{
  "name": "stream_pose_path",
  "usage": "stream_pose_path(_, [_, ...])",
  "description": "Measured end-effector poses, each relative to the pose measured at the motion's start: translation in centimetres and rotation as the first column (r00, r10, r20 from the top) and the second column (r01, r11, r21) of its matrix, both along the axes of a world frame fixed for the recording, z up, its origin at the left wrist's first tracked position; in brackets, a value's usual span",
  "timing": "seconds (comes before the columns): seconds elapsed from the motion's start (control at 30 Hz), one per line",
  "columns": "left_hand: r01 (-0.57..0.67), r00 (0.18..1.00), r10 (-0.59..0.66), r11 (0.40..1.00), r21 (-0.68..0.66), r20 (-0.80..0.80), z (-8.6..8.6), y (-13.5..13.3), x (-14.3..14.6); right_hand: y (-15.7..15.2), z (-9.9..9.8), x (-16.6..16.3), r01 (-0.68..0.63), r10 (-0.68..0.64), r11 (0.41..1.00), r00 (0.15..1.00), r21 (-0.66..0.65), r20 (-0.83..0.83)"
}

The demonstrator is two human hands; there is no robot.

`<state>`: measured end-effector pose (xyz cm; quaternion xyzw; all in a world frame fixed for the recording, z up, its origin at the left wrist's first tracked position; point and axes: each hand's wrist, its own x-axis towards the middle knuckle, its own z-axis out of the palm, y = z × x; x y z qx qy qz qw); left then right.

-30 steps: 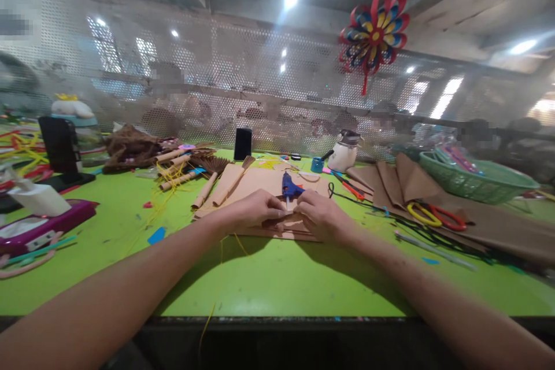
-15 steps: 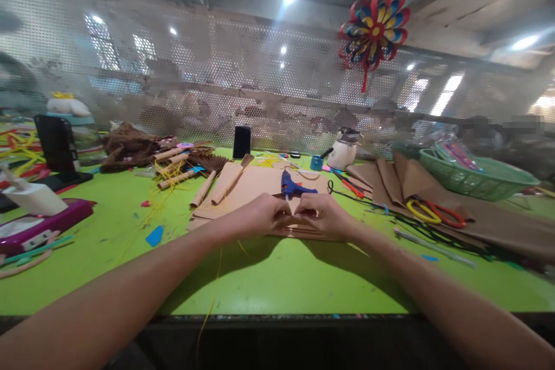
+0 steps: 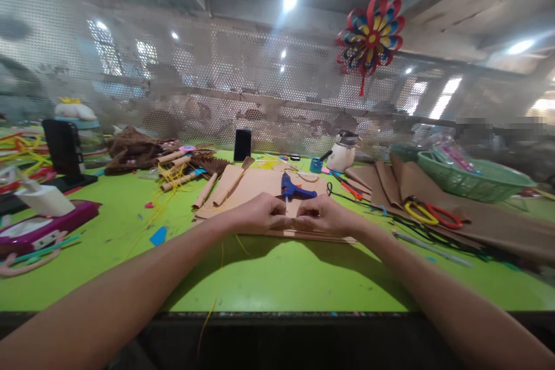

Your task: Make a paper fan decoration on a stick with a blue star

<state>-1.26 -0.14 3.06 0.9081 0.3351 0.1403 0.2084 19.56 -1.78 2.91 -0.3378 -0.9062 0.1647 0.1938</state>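
Note:
My left hand [image 3: 266, 213] and my right hand [image 3: 323, 215] meet over the near edge of a stack of tan paper sheets [image 3: 264, 179]. Both are closed in a pinch, thumbs almost touching. Whatever lies between the fingertips is too small and hidden to make out. Just beyond the fingers a blue glue gun [image 3: 297, 188] rests on the paper, a pale glue stick showing at its back end. Two rolled paper pieces with fringed, brush-like ends, one of them a tan roll [image 3: 228, 189], lie at the stack's left.
Scissors [image 3: 433, 214] and brown paper [image 3: 481, 214] lie at the right, before a green basket [image 3: 472, 179]. A purple power strip [image 3: 82, 221] and a phone on a stand [image 3: 63, 147] are at the left. A white jug [image 3: 343, 153] and a dark upright phone [image 3: 243, 144] stand behind.
My hands have drawn slightly closer together at the fingertips and sit a little flatter. The view has tilted slightly; the things on the table lie as before.

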Motion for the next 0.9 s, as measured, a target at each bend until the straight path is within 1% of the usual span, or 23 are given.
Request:
stream_pose_path(0.07, [0.030, 1.000, -0.031, 0.998, -0.047, -0.008, 0.0, 0.1, -0.2, 0.1, 0.0, 0.1, -0.029, 0.030, 0.999, 0.999, -0.018, 0.019])
stream_pose_path(0.13, [0.073, 0.997, -0.075, 0.988, -0.134, -0.014, 0.0, 0.2, -0.5, 0.4, -0.1, 0.4, -0.066, 0.068, 0.996, 0.997, -0.055, 0.035])
stream_pose_path(0.2, [0.107, 0.993, -0.114, 0.967, -0.230, -0.018, 0.1, 0.3, -0.7, 0.8, -0.1, 0.8, -0.095, 0.100, 0.989, 0.994, -0.115, 0.036])
stream_pose_path(0.27, [0.116, 0.992, -0.126, 0.955, -0.274, -0.018, 0.2, 0.3, -0.8, 1.2, -0.1, 1.2, -0.099, 0.103, 0.978, 0.995, -0.182, 0.014])
stream_pose_path(0.37, [0.083, 0.995, -0.093, 0.963, -0.256, -0.029, 0.4, 0.3, -0.9, 1.6, -0.1, 1.7, -0.057, 0.055, 0.965, 0.998, -0.255, -0.012])
stream_pose_path(0.43, [0.055, 0.997, -0.067, 0.969, -0.239, -0.040, 0.5, 0.3, -0.9, 1.5, -0.1, 1.6, -0.027, 0.023, 0.967, 1.000, -0.252, -0.020])
stream_pose_path(0.5, [0.051, 0.997, -0.063, 0.974, -0.222, -0.044, 0.4, 0.3, -0.8, 1.2, -0.1, 1.2, -0.021, 0.016, 0.979, 0.999, -0.201, -0.028])
stream_pose_path(0.6, [0.090, 0.994, -0.100, 0.978, -0.187, -0.048, 0.3, 0.4, -0.5, 0.6, -0.2, 0.4, -0.033, 0.029, 0.995, 0.999, -0.094, -0.041])
stream_pose_path(0.7, [0.112, 0.991, -0.119, 0.989, -0.098, -0.063, 0.2, 0.4, -0.2, 0.2, -0.4, -0.1, -0.031, 0.028, 0.997, 0.998, -0.069, -0.052])
stream_pose_path(0.8, [0.111, 0.991, -0.112, 0.994, -0.021, -0.071, 0.3, 0.4, -0.2, 0.3, -0.4, 0.1, -0.029, 0.017, 0.988, 0.996, -0.150, -0.086])
stream_pose_path(0.87, [0.109, 0.993, -0.111, 0.993, -0.042, -0.050, 0.5, 0.5, -0.4, 0.6, -0.3, 0.6, -0.046, 0.006, 0.957, 0.991, -0.286, -0.137])
stream_pose_path(0.9, [0.112, 0.993, -0.114, 0.991, -0.077, -0.023, 0.6, 0.5, -0.5, 0.8, -0.3, 0.9, -0.064, -0.003, 0.926, 0.984, -0.372, -0.177])
